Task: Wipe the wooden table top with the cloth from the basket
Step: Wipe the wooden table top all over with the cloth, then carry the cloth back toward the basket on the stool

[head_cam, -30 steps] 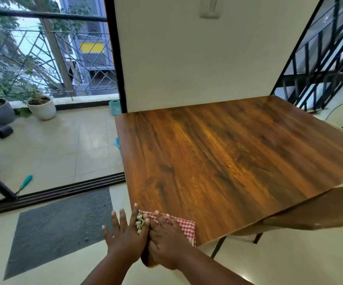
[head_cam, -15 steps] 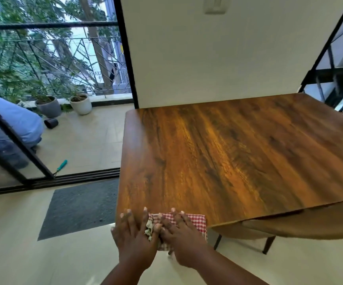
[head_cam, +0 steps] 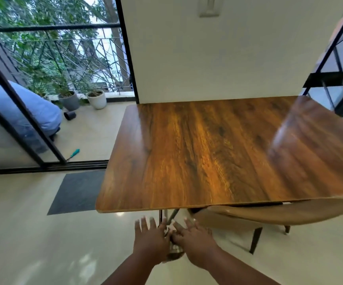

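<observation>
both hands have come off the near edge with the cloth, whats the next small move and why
Probably lift both hands forward and set the cloth back down on the table top. The left hand and right hand hang below and in front of the near edge, over the floor, with the cloth bunched between them, touching no wood.

Home dining corner: wooden table (head_cam: pixel 217 153) ahead of hands, chair (head_cam: pixel 269 212) right of them, balcony potted plants (head_cam: pixel 96 98) far left.
</observation>
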The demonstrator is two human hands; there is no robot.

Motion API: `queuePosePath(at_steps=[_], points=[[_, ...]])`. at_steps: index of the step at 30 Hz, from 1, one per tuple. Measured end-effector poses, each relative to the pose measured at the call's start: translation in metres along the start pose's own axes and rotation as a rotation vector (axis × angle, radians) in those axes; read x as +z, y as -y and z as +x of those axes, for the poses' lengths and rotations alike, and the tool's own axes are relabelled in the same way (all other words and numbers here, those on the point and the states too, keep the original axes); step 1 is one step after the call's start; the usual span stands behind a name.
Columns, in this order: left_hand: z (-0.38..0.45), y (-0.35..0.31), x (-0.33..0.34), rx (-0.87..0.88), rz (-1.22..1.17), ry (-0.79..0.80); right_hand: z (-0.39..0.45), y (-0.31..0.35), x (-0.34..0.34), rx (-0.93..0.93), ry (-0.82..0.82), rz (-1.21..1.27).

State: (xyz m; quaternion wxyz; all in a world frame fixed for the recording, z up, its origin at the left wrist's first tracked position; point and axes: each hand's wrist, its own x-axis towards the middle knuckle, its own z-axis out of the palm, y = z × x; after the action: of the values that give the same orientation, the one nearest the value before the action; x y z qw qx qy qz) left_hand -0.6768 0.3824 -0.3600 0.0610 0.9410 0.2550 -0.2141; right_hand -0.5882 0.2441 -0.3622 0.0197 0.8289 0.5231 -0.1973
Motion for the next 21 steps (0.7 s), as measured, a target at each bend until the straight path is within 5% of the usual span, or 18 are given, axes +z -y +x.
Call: queuePosePath(at_steps=[10, 21], points=[[-0.055, -0.044, -0.011, 0.182, -0.06, 0.175, -0.095, 0.003, -0.012, 0.191, 0.17, 0.038], [-0.131, -0.131, -0.035, 0.458, 0.13, -0.008, -0.227, -0.02, -0.005, 0.28, 0.02, -0.114]])
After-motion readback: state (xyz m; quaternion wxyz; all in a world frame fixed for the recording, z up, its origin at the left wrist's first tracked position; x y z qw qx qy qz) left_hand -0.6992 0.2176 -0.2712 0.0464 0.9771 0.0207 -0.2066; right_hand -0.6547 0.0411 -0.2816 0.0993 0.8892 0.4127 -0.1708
